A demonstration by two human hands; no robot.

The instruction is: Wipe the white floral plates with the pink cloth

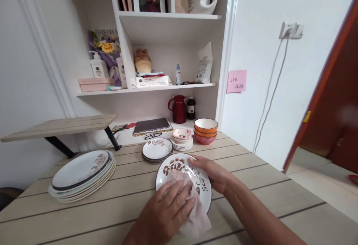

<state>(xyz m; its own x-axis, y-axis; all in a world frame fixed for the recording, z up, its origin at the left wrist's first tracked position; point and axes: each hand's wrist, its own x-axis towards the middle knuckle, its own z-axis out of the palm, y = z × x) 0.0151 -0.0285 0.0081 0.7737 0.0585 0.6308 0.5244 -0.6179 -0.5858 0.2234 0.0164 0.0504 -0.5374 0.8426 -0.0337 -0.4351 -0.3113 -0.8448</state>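
A white plate (205, 192) with brown flowers and a dark rim is tilted above the wooden table. My right hand (214, 174) grips it at the upper right, thumb over the rim and the other fingers hidden beneath. Against the plate's face my left hand (167, 209) presses a thin pale pink cloth (197, 217), whose loose end hangs past the lower rim. Just behind is a stack of small matching plates (157, 148). Small white dishes (182, 146) with a pink-patterned dish (181, 134) on top stand beside that stack.
Large plates (81, 170) are stacked at left by a wooden riser (61, 123). Nested bowls (206, 130) stand at the back right. Behind are a laptop (152, 125), glasses (153, 135), a red jug (179, 110) and a dark bottle (191, 107), under a white shelf (156, 88).
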